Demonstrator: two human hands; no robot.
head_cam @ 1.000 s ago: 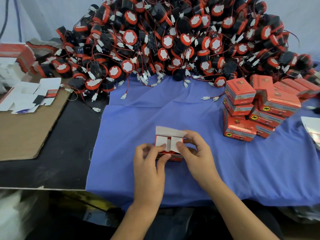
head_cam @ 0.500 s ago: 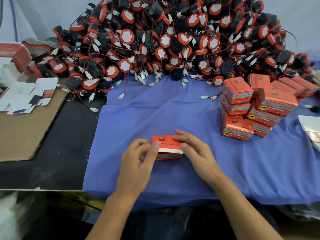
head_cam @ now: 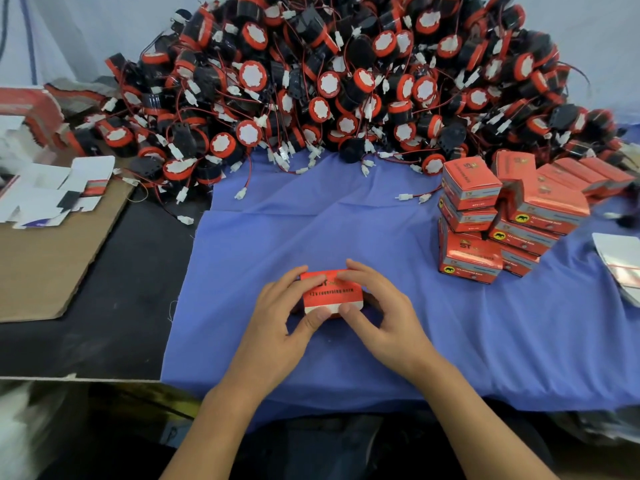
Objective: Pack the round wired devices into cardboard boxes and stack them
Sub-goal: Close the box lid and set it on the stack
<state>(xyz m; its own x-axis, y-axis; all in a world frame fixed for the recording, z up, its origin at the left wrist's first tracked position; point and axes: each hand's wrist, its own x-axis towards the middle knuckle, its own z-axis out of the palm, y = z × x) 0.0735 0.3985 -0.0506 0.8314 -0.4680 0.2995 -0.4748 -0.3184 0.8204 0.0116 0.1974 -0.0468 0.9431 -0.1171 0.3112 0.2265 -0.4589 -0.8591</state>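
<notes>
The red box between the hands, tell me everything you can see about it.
The red box looks like thin printed cardboard, orange-red on top with black lettering and a white strip along its near edge. Its top is closed and faces up. It sits on the blue cloth, toward its near side, apart from the stacked boxes. The left hand and right hand grip it from either side, fingers over the top, thumbs on the white strip.
</notes>
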